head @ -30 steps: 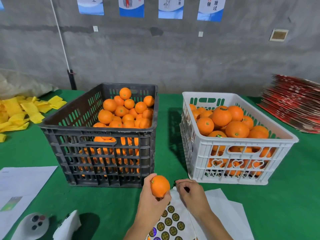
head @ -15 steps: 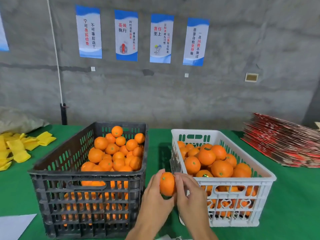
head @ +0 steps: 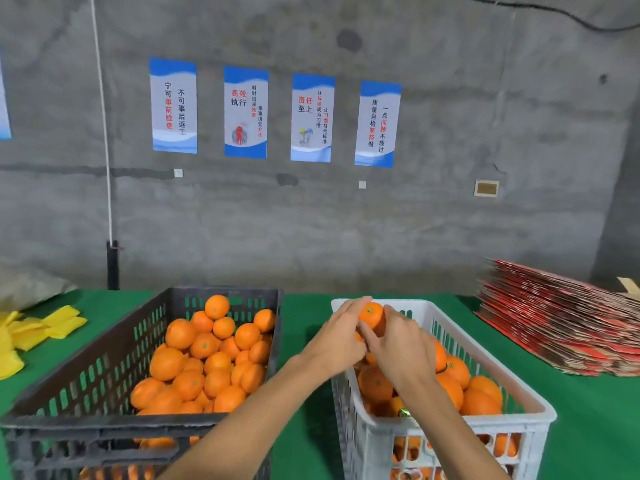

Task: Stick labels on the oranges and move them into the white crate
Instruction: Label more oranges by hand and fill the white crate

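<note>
An orange is held up over the far left part of the white crate. My left hand grips it from the left and my right hand grips it from the right, thumb pressed to its front. The white crate holds several oranges, partly hidden by my right forearm. To its left the dark crate is heaped with many oranges. No label is visible on the held orange from here.
Both crates stand on a green table. Yellow foam sleeves lie at the far left. A stack of red flattened cartons sits at the right. A grey concrete wall with posters is behind.
Both hands have carried the orange up and away from the sticker sheet near the table's front to above the white crate. The camera has tilted upward, and the sheet has left the view.
</note>
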`<act>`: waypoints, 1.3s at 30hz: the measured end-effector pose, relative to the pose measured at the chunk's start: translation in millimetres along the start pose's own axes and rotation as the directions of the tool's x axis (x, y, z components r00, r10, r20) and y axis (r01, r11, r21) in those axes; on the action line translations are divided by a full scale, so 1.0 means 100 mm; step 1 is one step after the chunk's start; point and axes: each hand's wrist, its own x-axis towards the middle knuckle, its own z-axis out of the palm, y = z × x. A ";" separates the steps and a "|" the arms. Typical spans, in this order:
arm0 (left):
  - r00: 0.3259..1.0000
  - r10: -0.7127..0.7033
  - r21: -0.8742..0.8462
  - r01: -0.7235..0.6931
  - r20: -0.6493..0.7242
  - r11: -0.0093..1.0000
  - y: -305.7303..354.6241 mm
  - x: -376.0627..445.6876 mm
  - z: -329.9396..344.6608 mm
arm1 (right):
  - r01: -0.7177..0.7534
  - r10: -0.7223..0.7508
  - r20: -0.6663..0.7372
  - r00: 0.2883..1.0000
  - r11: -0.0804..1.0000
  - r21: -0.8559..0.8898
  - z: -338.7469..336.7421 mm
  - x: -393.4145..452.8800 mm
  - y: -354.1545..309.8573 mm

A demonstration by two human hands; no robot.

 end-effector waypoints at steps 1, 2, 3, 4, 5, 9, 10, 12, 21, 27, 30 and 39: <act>1.000 0.024 0.020 -0.024 0.014 1.000 -0.04 0.05 -0.03 | 0.000 0.000 0.001 1.000 0.999 -0.041 0.05 0.04 0.03; 0.999 0.041 0.061 -0.043 0.021 0.997 -0.11 0.09 -0.07 | 0.013 -0.012 0.018 1.000 0.997 -0.074 0.12 0.08 0.06; 0.999 0.046 0.111 -0.049 0.024 0.993 -0.20 0.10 -0.11 | 0.046 -0.042 0.044 0.998 0.996 -0.082 0.18 0.11 0.06; 0.999 0.033 0.162 -0.035 0.019 0.986 -0.32 0.08 -0.16 | 0.093 -0.090 0.073 0.993 0.994 -0.048 0.24 0.11 0.03; 1.000 0.003 0.208 -0.004 0.005 0.978 -0.45 0.04 -0.24 | 0.149 -0.151 0.089 0.984 0.988 0.024 0.30 0.11 -0.05; 0.962 -0.273 0.410 0.261 -0.030 0.874 -1.13 -0.20 -0.69 | 0.282 -0.349 0.117 0.930 0.879 0.383 0.53 0.05 -0.70; 0.929 -0.370 0.434 0.340 -0.016 0.834 -1.30 -0.29 -0.82 | 0.282 -0.377 0.130 0.917 0.843 0.457 0.59 0.02 -0.89; 0.850 -0.525 0.509 0.431 0.049 0.745 -1.61 -0.47 -1.10 | 0.257 -0.420 0.176 0.890 0.784 0.565 0.68 -0.04 -1.24; 0.223 -0.901 0.421 0.825 0.371 0.378 -2.43 -1.12 -1.82 | 0.175 -0.515 0.425 0.744 0.764 0.621 1.03 -0.09 -1.96; 0.488 -0.851 0.092 0.855 0.195 0.511 -2.11 -0.94 -1.68 | 0.256 -0.530 0.476 0.702 0.811 0.525 1.08 -0.13 -2.00; 0.583 -0.807 0.102 0.801 0.096 0.590 -1.97 -0.81 -1.66 | 0.291 -0.547 0.477 0.688 0.810 0.509 1.07 -0.16 -2.01; 0.466 -0.832 0.332 0.767 0.300 0.549 -2.16 -0.69 -1.79 | 0.210 -0.493 0.444 0.748 0.811 0.546 1.05 -0.13 -1.99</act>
